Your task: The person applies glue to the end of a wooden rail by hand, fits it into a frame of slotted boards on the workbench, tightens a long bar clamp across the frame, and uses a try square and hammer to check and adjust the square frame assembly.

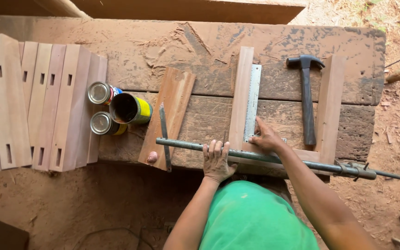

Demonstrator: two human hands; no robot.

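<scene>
Where the worn wooden table [274, 41] fills the view from above, dusted with reddish sawdust, a stack of slotted boards [38, 104] with angled ends overhangs its left end. A U-shaped wooden frame [329, 104], made of two upright slats joined by a cross piece near the front edge, lies at right of centre. A long metal bar clamp [265, 157] runs along the front edge of the table, across the bottom of the frame and past the right corner. A loose plank [172, 111] lies tilted left of the frame, with a narrow blade-like tool [164, 134] resting on it. A claw hammer [307, 97] lies inside the frame, head away from the person. A steel square [253, 99] rests along the left slat. Three tin cans [116, 111], one open and dark inside, lie between the plank and the boards. The left hand [217, 159] is curled over the clamp bar, gripping it. The right hand [265, 137] presses down, fingers spread flat, on the corner of the square.
</scene>
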